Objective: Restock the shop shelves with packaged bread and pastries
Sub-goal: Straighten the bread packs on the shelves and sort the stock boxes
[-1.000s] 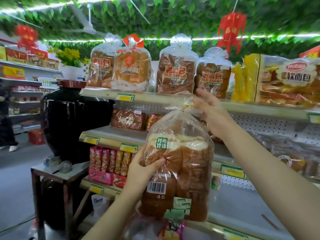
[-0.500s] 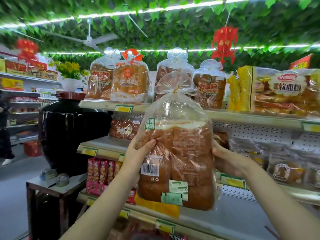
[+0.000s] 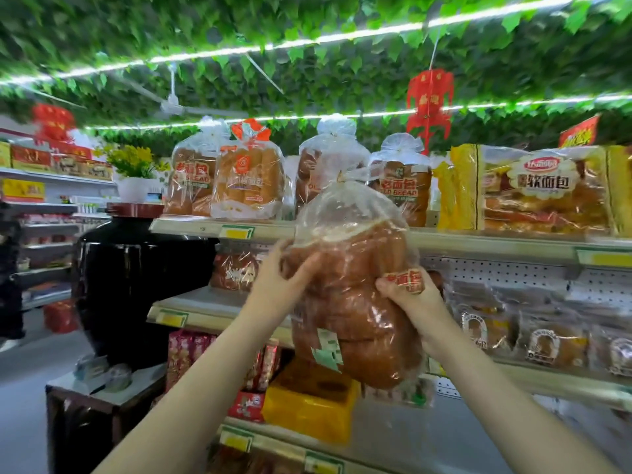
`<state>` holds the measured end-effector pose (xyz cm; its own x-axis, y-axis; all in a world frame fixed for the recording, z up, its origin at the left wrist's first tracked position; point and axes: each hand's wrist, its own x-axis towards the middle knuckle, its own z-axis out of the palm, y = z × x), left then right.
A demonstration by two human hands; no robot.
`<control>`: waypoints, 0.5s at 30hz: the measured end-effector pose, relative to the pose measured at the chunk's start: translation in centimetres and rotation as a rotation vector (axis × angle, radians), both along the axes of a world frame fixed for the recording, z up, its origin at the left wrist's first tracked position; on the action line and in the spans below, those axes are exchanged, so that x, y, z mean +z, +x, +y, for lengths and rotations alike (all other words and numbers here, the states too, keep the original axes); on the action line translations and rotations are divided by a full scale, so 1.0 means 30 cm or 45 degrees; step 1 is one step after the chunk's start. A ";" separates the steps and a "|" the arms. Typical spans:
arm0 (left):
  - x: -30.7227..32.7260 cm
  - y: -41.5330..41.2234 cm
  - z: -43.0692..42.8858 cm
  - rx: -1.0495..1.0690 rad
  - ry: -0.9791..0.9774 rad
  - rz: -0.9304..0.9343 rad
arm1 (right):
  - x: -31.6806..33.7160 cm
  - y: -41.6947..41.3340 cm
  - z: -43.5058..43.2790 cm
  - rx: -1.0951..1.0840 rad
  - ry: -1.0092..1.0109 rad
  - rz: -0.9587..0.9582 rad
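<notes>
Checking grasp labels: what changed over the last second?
The right hand dropped from the top of the bagged loaf to grip its right side. Both hands raised and turned it toward the top shelf. The left hand kept its grip; the shelved loaves stayed put.

Both hands up at the shelves | left hand [image 3: 273,282] and right hand [image 3: 408,295] grip a bagged loaf [image 3: 352,289] (tilted, knotted top up) | top shelf [image 3: 478,242] lined with bread bags

top-shelf bread bag [image 3: 402,189] says 老面包 old bread, wide pack [image 3: 543,186] 软面包, held bread bag [image 3: 352,302] red 老面包 too
</notes>
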<state>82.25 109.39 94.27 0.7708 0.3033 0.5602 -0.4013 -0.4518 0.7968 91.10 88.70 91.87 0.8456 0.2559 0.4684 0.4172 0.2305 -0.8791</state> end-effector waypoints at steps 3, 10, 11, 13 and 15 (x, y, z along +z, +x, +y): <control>-0.018 0.030 -0.067 -0.231 -0.205 0.147 | -0.007 -0.027 0.009 0.052 -0.129 -0.121; 0.026 0.011 -0.044 -0.256 -0.684 -0.168 | 0.007 -0.037 -0.084 0.358 -0.078 -0.031; 0.033 0.007 -0.037 -0.273 -0.760 -0.166 | 0.005 -0.031 -0.084 0.360 -0.073 -0.033; 0.039 -0.004 -0.028 -0.341 -0.868 -0.113 | -0.003 -0.006 -0.079 0.295 -0.143 -0.062; 0.037 -0.026 -0.032 -0.393 -0.897 -0.070 | -0.015 0.008 -0.083 0.291 -0.276 -0.046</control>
<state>81.48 108.43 95.38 0.8552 0.3786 0.3541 -0.4737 0.2935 0.8303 91.33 86.22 91.43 0.7385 0.5344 0.4112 0.4083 0.1309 -0.9034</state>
